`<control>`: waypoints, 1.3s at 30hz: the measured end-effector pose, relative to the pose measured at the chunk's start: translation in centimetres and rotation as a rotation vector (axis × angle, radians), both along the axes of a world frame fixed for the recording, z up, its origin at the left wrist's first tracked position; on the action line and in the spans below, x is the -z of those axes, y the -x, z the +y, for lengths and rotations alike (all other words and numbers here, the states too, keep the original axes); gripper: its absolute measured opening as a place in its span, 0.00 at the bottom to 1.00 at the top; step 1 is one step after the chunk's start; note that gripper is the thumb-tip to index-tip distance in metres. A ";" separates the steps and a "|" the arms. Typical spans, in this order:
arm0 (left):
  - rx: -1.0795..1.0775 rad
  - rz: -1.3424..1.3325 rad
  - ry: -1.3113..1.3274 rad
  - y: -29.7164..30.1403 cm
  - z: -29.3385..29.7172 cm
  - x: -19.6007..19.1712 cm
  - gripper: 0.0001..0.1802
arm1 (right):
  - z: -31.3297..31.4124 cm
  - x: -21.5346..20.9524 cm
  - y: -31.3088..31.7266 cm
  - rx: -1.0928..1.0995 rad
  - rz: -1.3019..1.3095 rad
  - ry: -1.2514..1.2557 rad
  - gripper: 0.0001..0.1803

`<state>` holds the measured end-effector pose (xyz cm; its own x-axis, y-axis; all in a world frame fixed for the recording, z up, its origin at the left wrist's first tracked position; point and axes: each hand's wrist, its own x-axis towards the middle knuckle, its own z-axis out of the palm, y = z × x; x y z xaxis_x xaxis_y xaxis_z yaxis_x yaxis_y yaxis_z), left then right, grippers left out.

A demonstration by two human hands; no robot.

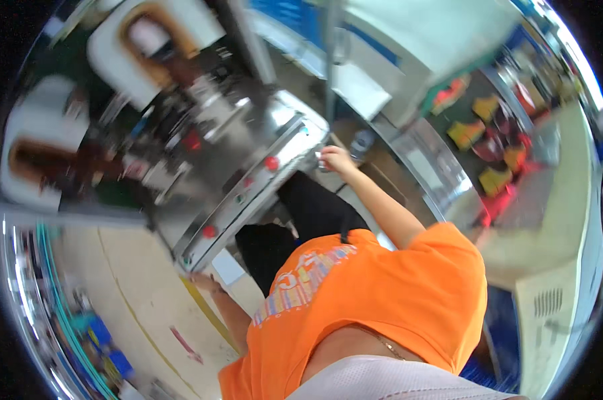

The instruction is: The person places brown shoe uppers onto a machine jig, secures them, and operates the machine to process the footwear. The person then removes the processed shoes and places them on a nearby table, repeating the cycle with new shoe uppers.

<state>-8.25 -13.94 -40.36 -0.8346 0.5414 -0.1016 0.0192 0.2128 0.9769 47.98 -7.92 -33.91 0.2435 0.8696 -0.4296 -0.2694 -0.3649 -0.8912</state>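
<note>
My left hand [206, 283] is at the left end of a long metal control panel [229, 212]. Its fingers look stretched toward the panel's corner, touching it or very close, and the tips are blurred. At the panel's other end, my right hand [338, 159] is just off the right corner with its fingers curled. Something small and whitish shows at those fingertips, too blurred to name. Red buttons [271, 163] and small green ones [240, 199] are set along the panel between my hands.
Beyond the panel is a machine with two white-and-brown heads [156, 47] and metal clamps [211, 113]. To my right, a metal table [471, 160] bears several yellow and red pieces [466, 135] under red light. A cream cabinet [548, 300] stands nearby. Blue bins [108, 340] are at the far left.
</note>
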 end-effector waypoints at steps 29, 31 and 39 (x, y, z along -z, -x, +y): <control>1.640 1.204 -0.783 -78.8 12.5 -25.5 0.51 | -25.2 10.3 -35.3 0.929 -1.211 0.774 0.14; 1.602 1.230 -0.778 -78.9 12.6 -24.8 0.51 | -24.9 11.0 -38.9 1.105 -1.030 0.501 0.14; 1.642 1.238 -0.721 -78.4 12.9 -24.9 0.49 | -20.3 8.5 -52.9 1.247 0.148 -0.054 0.29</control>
